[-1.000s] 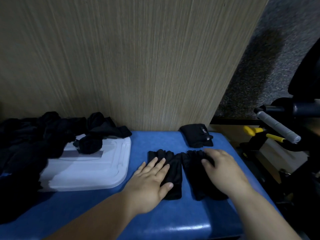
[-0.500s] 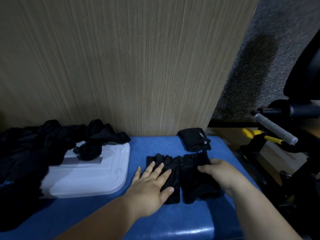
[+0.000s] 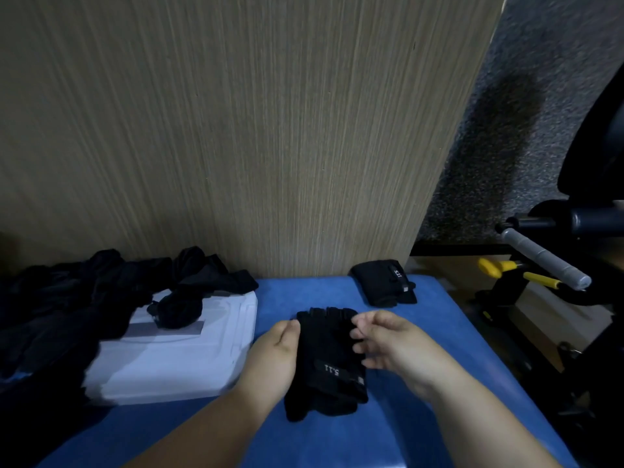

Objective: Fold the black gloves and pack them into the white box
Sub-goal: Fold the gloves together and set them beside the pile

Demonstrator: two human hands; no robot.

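Note:
A pair of black gloves (image 3: 326, 359) lies stacked on the blue table (image 3: 439, 332), one on top of the other, with a white "5.11" label facing up. My left hand (image 3: 273, 359) stands on its edge against the stack's left side, fingers straight. My right hand (image 3: 388, 346) hovers over the stack's right side, its fingers loosely curled and holding nothing. The white box (image 3: 175, 363) sits shut to the left of the stack, with a crumpled black glove (image 3: 177, 309) on its lid.
A folded black glove bundle (image 3: 385, 282) lies at the table's back right corner. A heap of black gloves (image 3: 67, 305) covers the left side. A wooden panel (image 3: 236, 130) rises behind the table. Exercise equipment with a grey handle (image 3: 543, 258) stands to the right.
My right hand has flipped the right glove over onto the left one and let go. My left hand slid off the left glove to the stack's left edge.

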